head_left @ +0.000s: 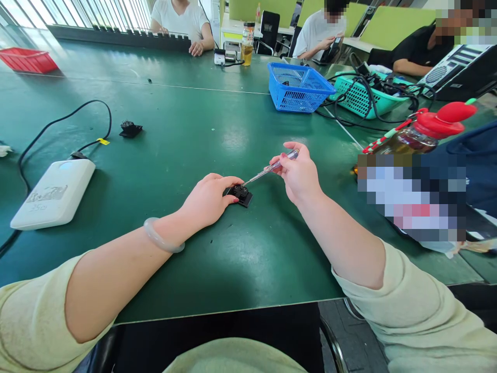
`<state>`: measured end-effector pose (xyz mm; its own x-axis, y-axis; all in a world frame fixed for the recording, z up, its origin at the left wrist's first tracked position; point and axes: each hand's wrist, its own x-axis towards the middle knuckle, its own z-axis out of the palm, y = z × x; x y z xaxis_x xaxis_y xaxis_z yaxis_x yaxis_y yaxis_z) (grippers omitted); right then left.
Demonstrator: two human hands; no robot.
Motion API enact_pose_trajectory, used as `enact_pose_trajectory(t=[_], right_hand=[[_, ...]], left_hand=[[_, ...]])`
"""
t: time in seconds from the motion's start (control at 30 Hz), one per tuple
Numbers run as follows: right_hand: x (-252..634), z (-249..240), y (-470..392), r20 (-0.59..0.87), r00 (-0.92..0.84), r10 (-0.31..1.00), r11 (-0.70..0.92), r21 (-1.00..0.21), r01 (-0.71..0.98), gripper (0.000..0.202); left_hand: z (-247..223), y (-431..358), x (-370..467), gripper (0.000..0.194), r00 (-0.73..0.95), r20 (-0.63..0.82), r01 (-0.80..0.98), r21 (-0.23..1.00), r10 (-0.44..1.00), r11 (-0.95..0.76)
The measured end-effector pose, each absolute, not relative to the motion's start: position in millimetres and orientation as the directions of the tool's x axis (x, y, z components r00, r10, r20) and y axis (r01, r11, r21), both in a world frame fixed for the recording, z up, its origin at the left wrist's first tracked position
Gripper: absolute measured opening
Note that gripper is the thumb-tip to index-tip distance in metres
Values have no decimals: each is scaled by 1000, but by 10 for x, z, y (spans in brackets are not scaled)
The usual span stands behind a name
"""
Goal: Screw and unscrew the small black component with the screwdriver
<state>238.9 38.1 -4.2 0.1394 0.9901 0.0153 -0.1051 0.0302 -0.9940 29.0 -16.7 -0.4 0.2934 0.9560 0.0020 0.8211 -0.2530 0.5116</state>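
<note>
On the green tabletop (252, 254) lies a small black part (243, 195) with a flat base and a round raised top. My left hand (207, 199) pinches it against the table, thumb at its near side and fingers at its far side. My right hand (298, 173) is closed around the clear handle of a thin screwdriver (267, 170), which slants down to the left. Its tip meets the top of the black part; the exact contact point is too small to make out. A similar small black part (131, 129) sits apart, further off to the left.
A white power bank (54, 194) with a black cable is at left. Blue (298, 98) and teal (353, 96) baskets, the latter full of cables, stand at back right. A red-lidded bottle (423, 129) lies right; a red tray (27, 60) is far left. Several people sit beyond.
</note>
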Motion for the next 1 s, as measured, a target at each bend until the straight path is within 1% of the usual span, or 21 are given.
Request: enact_pose_trajectory(t=[0.27, 0.43, 0.63, 0.87, 1.0], right_hand=[[2361, 12, 354, -108, 177, 978, -93, -991, -93, 13], [2353, 37, 350, -128, 204, 970, -109, -989, -103, 14], [2386, -1, 365, -140, 179, 974, -118, -985, -125, 14], [2399, -25, 380, -163, 174, 971, -131, -975, -182, 17], [2376, -8, 365, -191, 175, 966, -153, -966, -208, 15]], left_hand=[[2, -165, 287, 36, 302, 0, 816, 518, 953, -258], [21, -166, 293, 35, 299, -9, 820, 513, 954, -252], [25, -169, 303, 36, 304, -16, 829, 496, 952, -257], [16, -154, 304, 38, 306, -31, 830, 498, 951, -251], [21, -158, 300, 38, 307, -28, 833, 492, 951, -254]])
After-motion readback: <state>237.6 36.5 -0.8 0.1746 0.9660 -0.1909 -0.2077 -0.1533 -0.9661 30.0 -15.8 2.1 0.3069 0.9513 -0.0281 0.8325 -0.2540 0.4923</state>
